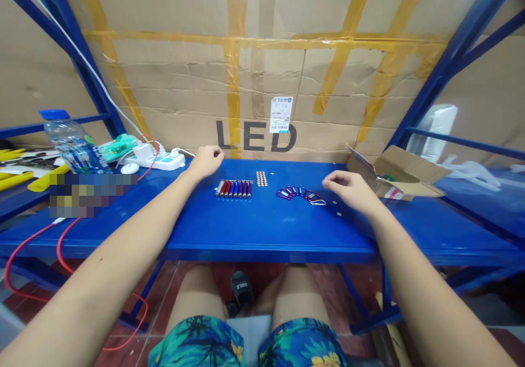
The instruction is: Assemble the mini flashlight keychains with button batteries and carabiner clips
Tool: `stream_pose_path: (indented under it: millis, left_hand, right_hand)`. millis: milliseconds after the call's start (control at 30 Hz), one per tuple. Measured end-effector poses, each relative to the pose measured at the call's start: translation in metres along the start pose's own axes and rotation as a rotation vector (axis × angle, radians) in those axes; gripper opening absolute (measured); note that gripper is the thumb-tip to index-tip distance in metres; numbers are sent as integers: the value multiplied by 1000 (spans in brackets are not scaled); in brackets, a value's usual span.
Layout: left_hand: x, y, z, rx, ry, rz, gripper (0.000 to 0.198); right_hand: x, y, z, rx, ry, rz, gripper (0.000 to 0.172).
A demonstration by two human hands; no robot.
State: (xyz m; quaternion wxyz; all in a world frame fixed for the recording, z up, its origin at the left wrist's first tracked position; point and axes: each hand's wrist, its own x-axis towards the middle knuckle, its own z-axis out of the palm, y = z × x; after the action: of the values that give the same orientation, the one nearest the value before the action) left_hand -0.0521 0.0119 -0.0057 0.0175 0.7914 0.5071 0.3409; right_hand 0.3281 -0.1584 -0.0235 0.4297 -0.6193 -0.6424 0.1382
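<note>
My left hand [206,161] is raised near the back of the blue table, its fingers curled in, and no object shows in it. Nearest to it lies a neat row of small metal tubes that look like mini flashlights [233,188], in silver, red, blue and purple. Beside the row is a block of small round silver pieces [261,179], like button cells. My right hand [346,186] has its thumb and fingers drawn together, with nothing visible in them. Just left of it, small coloured carabiners [301,191] are laid in an arc, a silver one at the right end.
An open cardboard box [404,173] stands at the right. On the left are a plastic bottle [76,143], a white power strip [164,161] with plugs, and a red cable [61,241]. A large taped carton [184,82] walls off the back; blue frame posts rise at both sides.
</note>
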Motion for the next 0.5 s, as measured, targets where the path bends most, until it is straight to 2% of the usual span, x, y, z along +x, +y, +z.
stream_pose_path:
  millis: [133,200,267,300,367,500]
  left_hand:
    - [0,-5,4,30,-49,-14,22]
    - [0,-10,7,68,-99,-18,24]
    - [0,-15,10,101,-151,-26,28]
    - [0,-18,11,111,-174,-34,30]
    - [1,-22,13,117,-220,-61,32]
    - [0,-24,15,121,-314,-109,30]
  right_hand:
    - [51,-10,8,-47,-97,-67,22]
    - [74,-7,18,-70,-122,-53,20]
    - [89,3,29,-68,-90,-22,17]
    - [93,9,34,-60,-65,5,17]
    - [95,21,40,-45,-95,48,18]
    - [87,33,37,33,-108,89,19]
